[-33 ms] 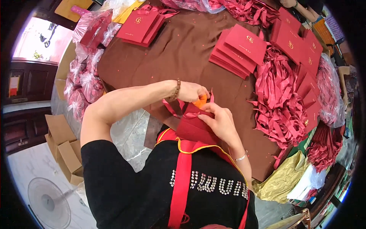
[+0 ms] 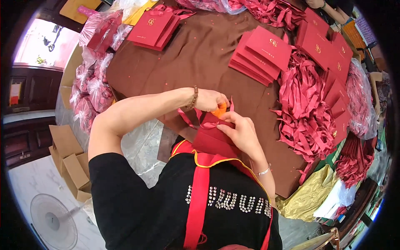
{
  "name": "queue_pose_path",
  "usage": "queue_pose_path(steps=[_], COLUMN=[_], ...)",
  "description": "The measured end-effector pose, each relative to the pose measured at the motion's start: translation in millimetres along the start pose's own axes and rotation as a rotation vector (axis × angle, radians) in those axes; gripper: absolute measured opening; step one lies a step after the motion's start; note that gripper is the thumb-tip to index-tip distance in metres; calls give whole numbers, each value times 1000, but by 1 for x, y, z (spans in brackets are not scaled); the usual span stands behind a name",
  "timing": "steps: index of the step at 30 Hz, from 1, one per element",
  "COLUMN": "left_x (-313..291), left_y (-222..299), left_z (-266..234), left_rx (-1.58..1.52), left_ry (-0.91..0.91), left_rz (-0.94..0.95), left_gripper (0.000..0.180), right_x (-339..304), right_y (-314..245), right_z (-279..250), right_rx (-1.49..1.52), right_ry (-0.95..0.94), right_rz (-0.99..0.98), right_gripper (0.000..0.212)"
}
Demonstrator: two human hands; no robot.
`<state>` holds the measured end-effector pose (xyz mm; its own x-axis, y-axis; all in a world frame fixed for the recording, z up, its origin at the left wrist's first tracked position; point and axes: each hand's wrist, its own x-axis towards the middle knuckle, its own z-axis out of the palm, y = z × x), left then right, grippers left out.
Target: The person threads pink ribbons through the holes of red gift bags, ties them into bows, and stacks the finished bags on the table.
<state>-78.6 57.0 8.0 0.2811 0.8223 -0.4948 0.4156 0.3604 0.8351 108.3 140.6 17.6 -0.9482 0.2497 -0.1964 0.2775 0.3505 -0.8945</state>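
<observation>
1. I am watching from above, and the red bag (image 2: pixel 212 141) is sitting at the middle of the frame, between the two hands, by the near edge of the brown cloth (image 2: pixel 196 58).
2. The left hand (image 2: pixel 209 100) is curling its fingers tightly around an orange tool (image 2: pixel 219 111); its working end is hiding among the fingers, so I am not naming its kind.
3. The right hand (image 2: pixel 241 131) is resting its thumb on the ribbon (image 2: pixel 209 125) at the bag's upper end, its forefinger lying close to the orange tool. I cannot tell whether the fingertips are meeting on anything.
4. For working this ribbon well, I am favouring a firm right thumb, the ribbon lying flat and untwisted beneath it.
5. I am judging the orange tool's nearness to the right forefinger as the main risk; slow, short strokes are suiting this spot best.
6. A loose ribbon heap (image 2: pixel 304 108) is spreading at the right of the frame, below a bag stack (image 2: pixel 268 50); another stack (image 2: pixel 152 29) is lying at the upper left.
</observation>
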Motion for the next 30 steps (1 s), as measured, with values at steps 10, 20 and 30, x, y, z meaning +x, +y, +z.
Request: queue_pose_path(steps=[10, 20, 30], left_x=[15, 5, -54], left_y=[-6, 10, -29], left_z=[2, -12, 42], left_rx=[-16, 212, 235], left_ry=[-23, 265, 787], left_rz=[84, -112, -28], left_gripper=[26, 29, 49], right_x=[5, 4, -14], right_y=[-2, -3, 24], right_z=[-14, -15, -10], right_rx=[115, 151, -340], right_ry=[-133, -113, 419], right_rz=[112, 89, -263], right_gripper=[18, 23, 18])
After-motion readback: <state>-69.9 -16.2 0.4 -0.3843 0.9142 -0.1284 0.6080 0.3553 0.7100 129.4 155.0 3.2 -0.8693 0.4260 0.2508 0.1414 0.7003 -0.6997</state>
